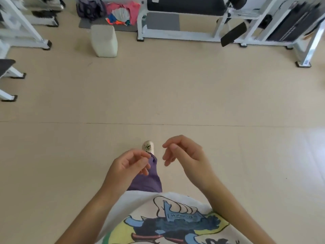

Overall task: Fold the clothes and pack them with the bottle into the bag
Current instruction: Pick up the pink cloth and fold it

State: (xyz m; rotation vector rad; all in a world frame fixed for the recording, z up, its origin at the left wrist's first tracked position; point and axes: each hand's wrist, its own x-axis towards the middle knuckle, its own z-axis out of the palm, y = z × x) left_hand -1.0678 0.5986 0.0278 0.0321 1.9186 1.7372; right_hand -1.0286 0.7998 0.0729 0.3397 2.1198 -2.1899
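Note:
A pile of clothes (123, 14) in pink, grey, blue and orange lies on a grey mat far ahead at the top of the view. A dark purple bag (90, 7) slumps just left of the pile. No bottle shows. My left hand (129, 164) and my right hand (182, 152) hang in front of my waist, far from the pile. Both have loosely curled fingers and hold nothing. Below them I see my white printed shirt, a purple trouser leg and one shoe.
A pale cream cushion block (104, 41) stands on the beige floor in front of the mat. White gym machine frames (193, 34) line the far side and the left edge (22, 32). Open floor stretches between me and the pile.

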